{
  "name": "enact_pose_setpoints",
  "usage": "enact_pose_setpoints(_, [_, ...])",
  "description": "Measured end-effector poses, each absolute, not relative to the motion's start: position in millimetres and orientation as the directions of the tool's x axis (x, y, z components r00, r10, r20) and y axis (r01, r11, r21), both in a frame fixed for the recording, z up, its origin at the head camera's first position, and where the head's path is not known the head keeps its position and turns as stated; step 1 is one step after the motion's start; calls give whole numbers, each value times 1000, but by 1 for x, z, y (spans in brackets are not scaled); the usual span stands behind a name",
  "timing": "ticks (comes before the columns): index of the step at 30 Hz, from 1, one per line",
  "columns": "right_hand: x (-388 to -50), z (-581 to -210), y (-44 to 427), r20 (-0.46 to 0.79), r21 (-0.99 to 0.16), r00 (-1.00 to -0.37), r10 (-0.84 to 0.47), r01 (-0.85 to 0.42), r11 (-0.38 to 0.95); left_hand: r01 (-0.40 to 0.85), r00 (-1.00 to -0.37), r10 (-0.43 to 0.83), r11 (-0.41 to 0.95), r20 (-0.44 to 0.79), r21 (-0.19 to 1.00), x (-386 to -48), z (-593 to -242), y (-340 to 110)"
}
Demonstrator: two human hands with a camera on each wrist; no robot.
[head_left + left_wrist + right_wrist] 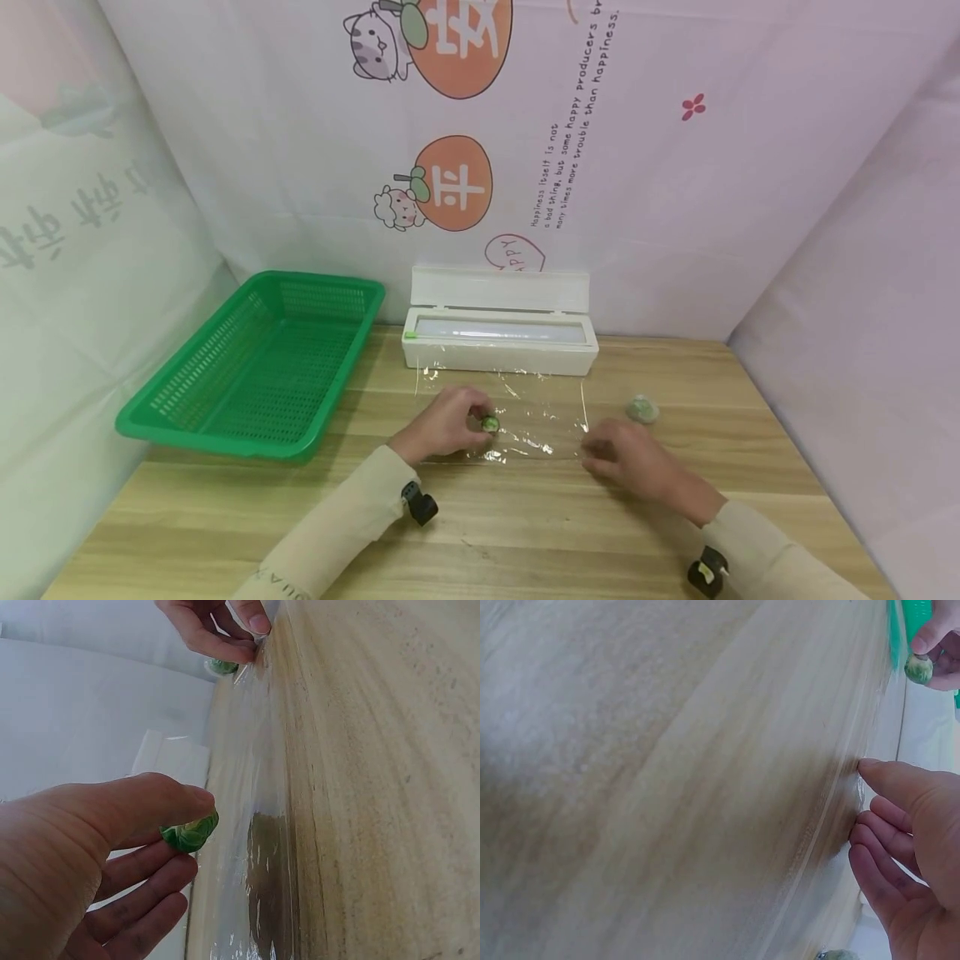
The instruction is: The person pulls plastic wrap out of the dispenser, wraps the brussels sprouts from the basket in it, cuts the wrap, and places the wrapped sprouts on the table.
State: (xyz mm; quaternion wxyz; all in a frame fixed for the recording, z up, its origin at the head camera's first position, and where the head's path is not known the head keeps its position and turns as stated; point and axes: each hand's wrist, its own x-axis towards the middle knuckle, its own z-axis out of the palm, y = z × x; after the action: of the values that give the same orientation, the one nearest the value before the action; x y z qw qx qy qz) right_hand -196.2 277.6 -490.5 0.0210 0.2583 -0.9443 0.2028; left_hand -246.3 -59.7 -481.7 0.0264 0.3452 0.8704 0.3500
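One right hand [637, 462] sits at clear film's [536, 408] edge on tabletop [525, 533], can't tell if pinching, left hand [444, 421] pinches green sprout [491, 424] over film, wrapped piece [642, 408] near right hand, green basket [281, 379], white dispenser [501, 316] behind.

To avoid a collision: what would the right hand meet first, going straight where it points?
Probably the clear film by the right hand; the left hand lies beyond, though depth is unclear.

**Backdrop [637, 208] Is Carrying Print**

It is reading "Happiness itself is not a bad thing, but some happy producers br… many times more trouble than happiness." The upper fruit [465, 50] is showing 安, the lower fruit [455, 183] 平, a heart [514, 252] "APPY".
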Motion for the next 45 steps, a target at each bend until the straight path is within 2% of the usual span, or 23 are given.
enact_pose_setpoints(12, [-196, -487, 277, 129, -381, -871, -475, -486, 787, 525, -798, 586, 558, 144, 642, -257, -486, -52])
enact_pose_setpoints(24, [-196, -486, 277, 135, -391, -865, -483, -495, 776, 555, -780, 605, 551, 159, 623, -262, -493, -53])
enact_pose_setpoints(31, [-196, -483, 281, 114, -425, -866, -488, -486, 763, 544, -797, 589, 599, 137, 588, -253, -481, -71])
enact_pose_setpoints(36, [-194, -479, 283, 129, -406, -854, -504, -509, 759, 538, -807, 576, 625, 131, 566, -242, -474, -92])
enact_pose_setpoints(42, [-194, -473, 286, 152, -360, -849, -507, -525, 772, 593, -771, 627, 641, 112, 488, -225, -476, -116])
enact_pose_setpoints(45, [-196, -471, 284, 178, -344, -818, -546, -572, 745, 637, -737, 665, 624, 120, 452, -217, -479, -127])
